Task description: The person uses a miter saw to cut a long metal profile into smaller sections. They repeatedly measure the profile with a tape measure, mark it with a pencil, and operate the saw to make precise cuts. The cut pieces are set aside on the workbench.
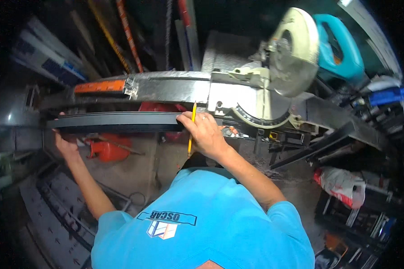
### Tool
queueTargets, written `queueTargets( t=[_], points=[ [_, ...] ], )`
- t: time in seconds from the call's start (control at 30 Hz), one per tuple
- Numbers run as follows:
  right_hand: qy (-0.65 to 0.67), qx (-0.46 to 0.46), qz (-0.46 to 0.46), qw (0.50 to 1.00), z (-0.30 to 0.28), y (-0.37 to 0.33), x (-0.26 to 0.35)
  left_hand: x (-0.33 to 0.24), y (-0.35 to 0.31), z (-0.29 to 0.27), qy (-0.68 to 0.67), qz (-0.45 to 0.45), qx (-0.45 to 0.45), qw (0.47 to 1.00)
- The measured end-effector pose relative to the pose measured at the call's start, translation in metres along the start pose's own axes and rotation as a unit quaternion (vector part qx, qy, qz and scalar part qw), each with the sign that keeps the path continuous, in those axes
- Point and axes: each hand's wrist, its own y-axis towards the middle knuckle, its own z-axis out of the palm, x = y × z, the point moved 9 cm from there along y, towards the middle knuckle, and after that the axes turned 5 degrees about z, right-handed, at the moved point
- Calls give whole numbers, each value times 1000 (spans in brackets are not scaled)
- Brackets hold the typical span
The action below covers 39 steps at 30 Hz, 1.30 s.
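A long, straight grey and black profile bar (116,119) spans the space between my hands, just in front of the metal bench. My left hand (66,145) grips its left end from below, the fingers partly hidden behind it. At the other end, my right hand (206,134) has its thumb and fingers closed around the bar. A yellow pencil (193,115) is held in that same hand, its tip pointing away from me. Beyond my right hand stands a mitre saw (296,45) with a cream blade guard and a teal handle, its head raised over the saw table (238,96).
An orange tool (101,86) with a metal end lies on the bench rail (170,87). Several long bars (125,36) lean behind it. Below the profile is a red rounded object (110,150) on the floor. A plastic bag (343,184) sits on a rack at right.
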Motion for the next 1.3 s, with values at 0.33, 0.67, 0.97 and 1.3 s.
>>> queueTargets(
  t=[0.33, 0.67, 0.97, 1.3],
  points=[
    [-115, -57, 149, 980, -106, -77, -154, 318, -88, 144, -85, -336, 25, 938],
    [-118, -45, 194, 973, -96, -77, -186, 341, -103, 173, 557, -51, 108, 822],
    [-155, -7, 157, 975, -14, 6, -182, 319, -123, 207, 565, 15, 190, 803],
    [-96, -11, 142, 985, 39, 23, -220, 307, -116, 229, 522, 121, 218, 816]
  ],
)
